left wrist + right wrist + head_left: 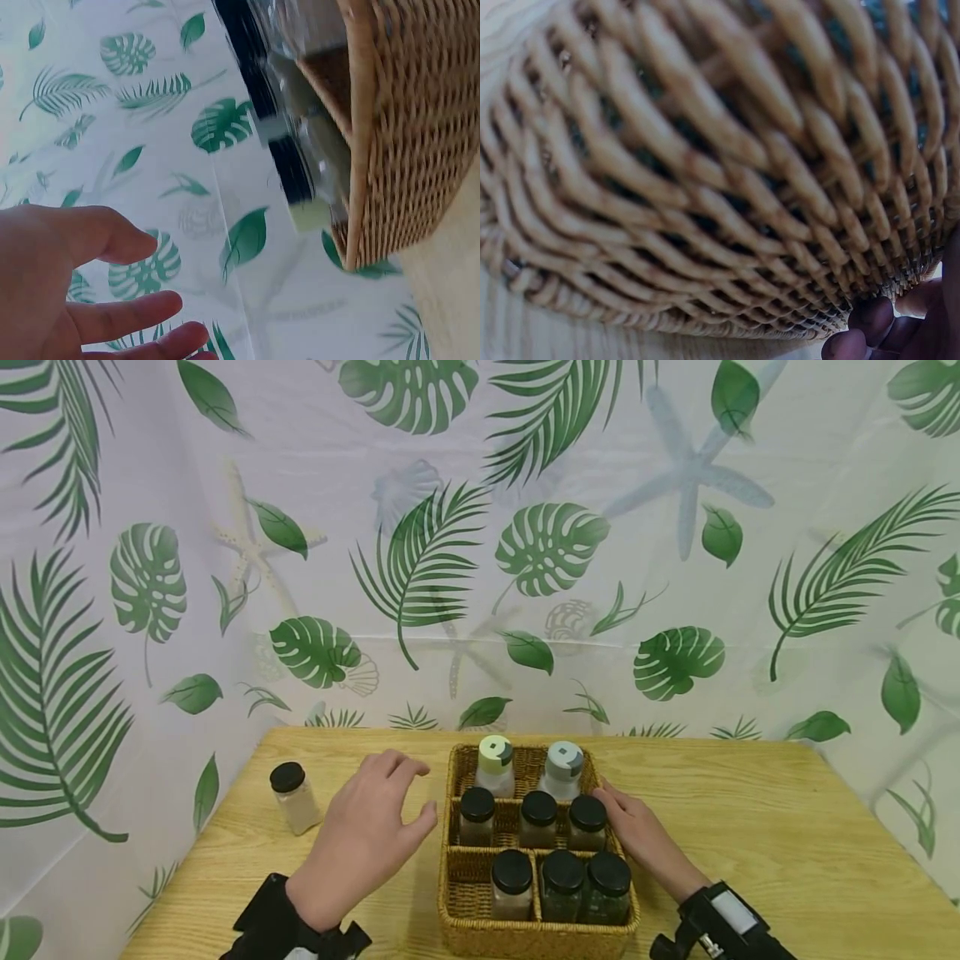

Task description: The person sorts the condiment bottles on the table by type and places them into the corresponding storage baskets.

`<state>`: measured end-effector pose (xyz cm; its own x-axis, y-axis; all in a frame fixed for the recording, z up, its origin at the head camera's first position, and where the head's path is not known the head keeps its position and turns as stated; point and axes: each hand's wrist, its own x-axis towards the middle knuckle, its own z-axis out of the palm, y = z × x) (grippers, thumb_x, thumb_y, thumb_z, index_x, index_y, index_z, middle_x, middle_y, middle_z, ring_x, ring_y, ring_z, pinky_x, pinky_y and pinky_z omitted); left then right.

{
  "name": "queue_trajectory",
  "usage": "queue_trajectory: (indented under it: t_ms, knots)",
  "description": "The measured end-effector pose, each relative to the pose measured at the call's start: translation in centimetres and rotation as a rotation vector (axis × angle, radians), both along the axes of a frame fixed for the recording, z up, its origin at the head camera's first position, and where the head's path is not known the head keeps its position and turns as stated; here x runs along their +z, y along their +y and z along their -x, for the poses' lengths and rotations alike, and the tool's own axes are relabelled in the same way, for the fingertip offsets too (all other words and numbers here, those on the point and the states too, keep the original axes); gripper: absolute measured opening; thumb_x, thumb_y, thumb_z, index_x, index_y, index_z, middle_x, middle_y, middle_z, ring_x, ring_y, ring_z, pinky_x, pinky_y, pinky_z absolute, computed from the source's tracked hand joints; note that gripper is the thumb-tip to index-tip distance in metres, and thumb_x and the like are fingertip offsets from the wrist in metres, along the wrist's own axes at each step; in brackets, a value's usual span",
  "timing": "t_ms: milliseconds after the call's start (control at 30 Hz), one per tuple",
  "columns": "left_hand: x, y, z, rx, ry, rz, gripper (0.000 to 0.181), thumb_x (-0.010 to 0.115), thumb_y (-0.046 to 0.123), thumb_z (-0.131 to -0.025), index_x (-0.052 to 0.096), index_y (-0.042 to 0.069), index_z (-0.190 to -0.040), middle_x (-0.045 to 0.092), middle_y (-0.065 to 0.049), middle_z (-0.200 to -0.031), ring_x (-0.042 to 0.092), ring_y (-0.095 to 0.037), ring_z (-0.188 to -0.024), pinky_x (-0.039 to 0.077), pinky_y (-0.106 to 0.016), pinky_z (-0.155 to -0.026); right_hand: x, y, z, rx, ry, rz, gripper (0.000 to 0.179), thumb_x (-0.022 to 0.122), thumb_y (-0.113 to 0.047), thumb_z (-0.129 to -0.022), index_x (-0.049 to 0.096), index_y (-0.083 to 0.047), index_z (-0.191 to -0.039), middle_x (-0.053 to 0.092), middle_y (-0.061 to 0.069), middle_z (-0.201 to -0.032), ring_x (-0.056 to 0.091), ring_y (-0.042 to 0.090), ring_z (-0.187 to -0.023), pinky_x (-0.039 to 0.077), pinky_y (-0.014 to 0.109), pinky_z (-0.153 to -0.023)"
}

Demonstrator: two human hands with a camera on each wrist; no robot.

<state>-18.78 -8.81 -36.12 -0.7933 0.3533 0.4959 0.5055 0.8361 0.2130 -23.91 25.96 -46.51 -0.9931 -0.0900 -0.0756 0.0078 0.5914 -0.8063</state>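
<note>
A divided wicker basket [480, 935] stands on the table, holding several black-lidded jars [539, 810]. At its far end are a bottle with a yellow-green cap [495, 756] and one with a pale blue cap [564, 762]. My right hand [648, 839] grips the basket's right side near the far end; in the right wrist view its curled fingers [874, 322] meet the woven wall. Left of the basket my left hand [375, 831] is raised and empty, thumb and fingers spread apart. Beyond it, a lone black-lidded jar [298, 806] with pale contents stands at the left.
A wooden table [757, 843] carries everything. Behind it and along the sides hangs a white cloth [465, 693] printed with green leaves and starfish. Inside the basket, woven partitions [487, 852] separate the compartments, and the front left one shows bare wicker beside its jar.
</note>
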Motion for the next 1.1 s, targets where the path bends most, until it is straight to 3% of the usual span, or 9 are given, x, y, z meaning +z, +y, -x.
queue_trajectory:
  t_ms: [133,200,300,433,700,800,933,1033,1100]
  knots:
    - [0.3,-1.5,0.8,0.052,-0.013,0.0,0.03,0.063,0.028,-0.088,0.064,0.01,-0.112,0.057,-0.005,-0.107,0.049,-0.02,-0.097,0.047,-0.035,-0.075,0.0,0.0,0.0,-0.008,-0.008,0.007,0.068,0.029,-0.049,-0.103,0.025,0.001,-0.148,0.019,0.023,-0.152,0.053,0.04,-0.083,0.038,0.043,-0.077]
    - [0.2,-2.3,1.1,0.073,-0.02,0.005,0.032,0.063,0.028,-0.088,0.063,0.009,-0.114,0.056,-0.007,-0.108,0.048,-0.022,-0.099,0.046,-0.037,-0.078,-0.1,0.0,0.0,-0.01,-0.002,0.005,0.068,0.029,-0.049,-0.103,0.026,0.001,-0.148,0.021,0.024,-0.151,0.052,0.043,-0.094,0.038,0.042,-0.076]
    - [0.0,-3.5,1.6,0.091,-0.013,-0.002,0.032,0.065,0.027,-0.087,0.064,0.008,-0.113,0.056,-0.009,-0.107,0.049,-0.025,-0.1,0.047,-0.04,-0.079,-0.2,0.0,0.0,-0.021,-0.005,0.014,0.067,0.03,-0.049,-0.103,0.026,0.0,-0.148,0.028,0.025,-0.149,0.053,0.032,-0.067,0.04,0.04,-0.069]
    - [-0.2,-5.1,2.4,0.122,0.001,-0.014,0.032,0.069,0.024,-0.084,0.065,0.004,-0.109,0.059,-0.014,-0.106,0.051,-0.03,-0.098,0.049,-0.047,-0.076,-0.2,-0.1,0.0,-0.024,-0.009,0.028,0.066,0.03,-0.048,-0.103,0.025,-0.001,-0.149,0.027,0.025,-0.149,0.033,0.02,-0.044,0.039,0.039,-0.057]
    - [-1.2,-7.6,4.0,0.176,0.019,0.003,0.032,0.07,0.016,-0.081,0.065,-0.002,-0.107,0.06,-0.02,-0.104,0.052,-0.036,-0.093,0.048,-0.051,-0.069,-0.1,0.0,0.1,-0.019,-0.003,0.02,0.067,0.03,-0.049,-0.103,0.026,0.0,-0.148,0.02,0.023,-0.152,0.04,0.027,-0.053,0.04,0.043,-0.065]
    - [-1.7,-8.3,4.5,0.197,0.011,0.011,0.032,0.071,0.013,-0.08,0.065,-0.003,-0.106,0.06,-0.022,-0.103,0.052,-0.038,-0.092,0.047,-0.052,-0.069,-0.1,0.0,0.0,-0.01,0.011,0.017,0.067,0.03,-0.048,-0.103,0.027,0.002,-0.147,0.02,0.023,-0.152,0.056,0.035,-0.079,0.042,0.046,-0.076]
    - [-2.5,-9.4,5.2,0.236,-0.007,0.015,0.032,0.07,0.013,-0.081,0.065,-0.005,-0.106,0.06,-0.024,-0.103,0.052,-0.039,-0.092,0.048,-0.053,-0.069,-0.1,0.0,0.0,-0.01,0.014,0.014,0.067,0.03,-0.049,-0.103,0.028,0.001,-0.147,0.021,0.023,-0.152,0.045,0.043,-0.113,0.041,0.044,-0.076]
    - [-3.1,-10.2,5.8,0.27,-0.019,0.01,0.032,0.069,0.013,-0.08,0.065,-0.006,-0.106,0.06,-0.026,-0.104,0.052,-0.04,-0.093,0.047,-0.055,-0.069,-0.1,0.0,0.0,-0.003,0.0,0.016,0.067,0.029,-0.049,-0.103,0.026,0.001,-0.148,0.019,0.024,-0.152,0.05,0.047,-0.087,0.039,0.042,-0.069]
    - [-3.4,-10.6,6.1,0.283,-0.032,0.005,0.033,0.068,0.012,-0.08,0.065,-0.007,-0.107,0.059,-0.027,-0.105,0.051,-0.041,-0.094,0.046,-0.057,-0.07,0.0,0.0,0.0,0.001,0.008,0.006,0.068,0.029,-0.048,-0.103,0.026,0.002,-0.148,0.02,0.025,-0.151,0.048,0.042,-0.109,0.038,0.043,-0.075]
